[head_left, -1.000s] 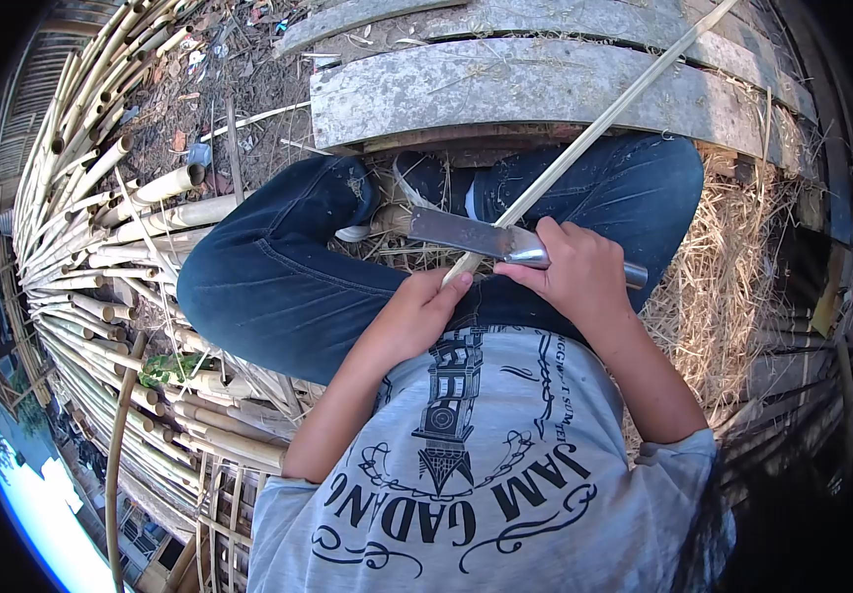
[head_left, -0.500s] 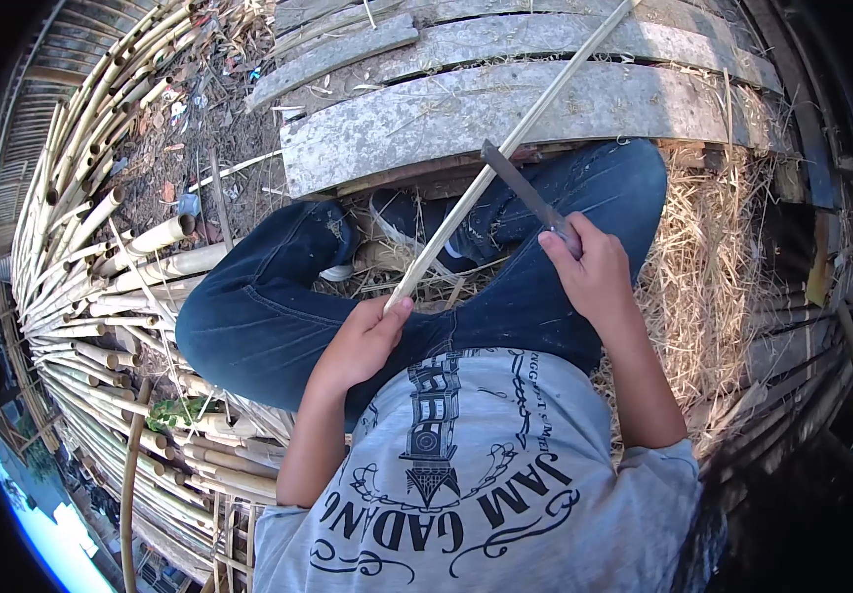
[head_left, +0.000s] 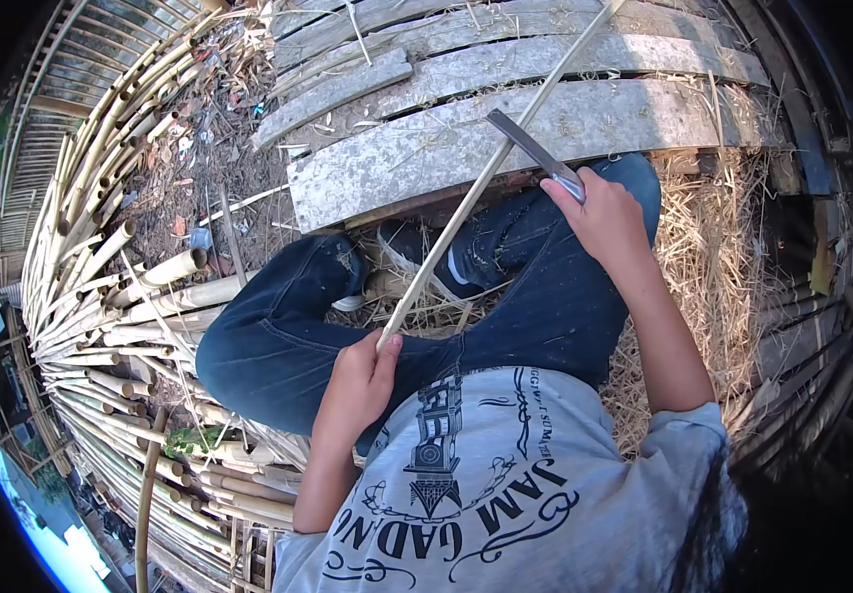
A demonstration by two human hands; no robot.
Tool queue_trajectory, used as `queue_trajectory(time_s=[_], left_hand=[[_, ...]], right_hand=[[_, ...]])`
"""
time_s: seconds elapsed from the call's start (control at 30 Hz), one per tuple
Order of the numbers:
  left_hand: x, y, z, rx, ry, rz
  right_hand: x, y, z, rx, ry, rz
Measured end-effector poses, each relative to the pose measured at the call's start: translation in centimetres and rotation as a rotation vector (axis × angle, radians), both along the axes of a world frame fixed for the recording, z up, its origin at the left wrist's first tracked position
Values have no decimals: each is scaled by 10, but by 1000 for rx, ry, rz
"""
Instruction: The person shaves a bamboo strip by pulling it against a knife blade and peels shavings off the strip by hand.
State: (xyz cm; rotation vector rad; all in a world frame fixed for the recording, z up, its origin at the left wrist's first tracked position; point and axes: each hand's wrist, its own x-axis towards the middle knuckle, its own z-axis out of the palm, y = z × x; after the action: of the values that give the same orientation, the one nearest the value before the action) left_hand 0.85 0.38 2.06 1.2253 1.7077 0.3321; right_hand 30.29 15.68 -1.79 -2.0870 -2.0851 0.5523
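A long, pale bamboo strip [head_left: 458, 219] slants from my lap up across the boards to the top of the view. Its near end is in my left hand [head_left: 365, 381], fingers closed around it above my left thigh. My right hand [head_left: 599, 206] grips a knife [head_left: 525, 139] by its handle, over my right knee. The dark, broad blade points up and left, and its far part crosses the strip near the board's edge. Whether the edge touches the strip I cannot tell.
Weathered wooden planks [head_left: 505, 128] lie in front of my crossed legs. Stacked bamboo poles [head_left: 164, 272] fill the left side. Straw-like shavings [head_left: 693, 287] cover the ground at right. A loose short board [head_left: 332, 97] rests on the planks.
My right hand and the knife have moved up and slightly right, farther along the strip. The view has shifted a little; my left hand still holds the strip's near end.
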Motion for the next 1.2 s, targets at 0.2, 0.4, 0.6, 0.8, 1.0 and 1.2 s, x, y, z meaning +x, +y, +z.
queue_trajectory(time_s=[0.2, 0.4, 0.6, 0.8, 1.0, 1.2], left_hand=[[-7, 32, 19, 73, 134, -36], [-37, 42, 32, 54, 82, -66], [-44, 59, 21, 54, -55, -100], [-48, 47, -1, 10, -19, -56], [-41, 50, -5, 12, -22, -55], [-41, 54, -7, 70, 24, -65]], right_hand=[[-76, -30, -6, -45, 314, 260], [-33, 40, -24, 69, 138, -42], [-53, 46, 14, 57, 61, 126], [-94, 9, -10, 49, 133, 418], [-48, 59, -29, 91, -8, 13], [-110, 12, -6, -27, 109, 359]])
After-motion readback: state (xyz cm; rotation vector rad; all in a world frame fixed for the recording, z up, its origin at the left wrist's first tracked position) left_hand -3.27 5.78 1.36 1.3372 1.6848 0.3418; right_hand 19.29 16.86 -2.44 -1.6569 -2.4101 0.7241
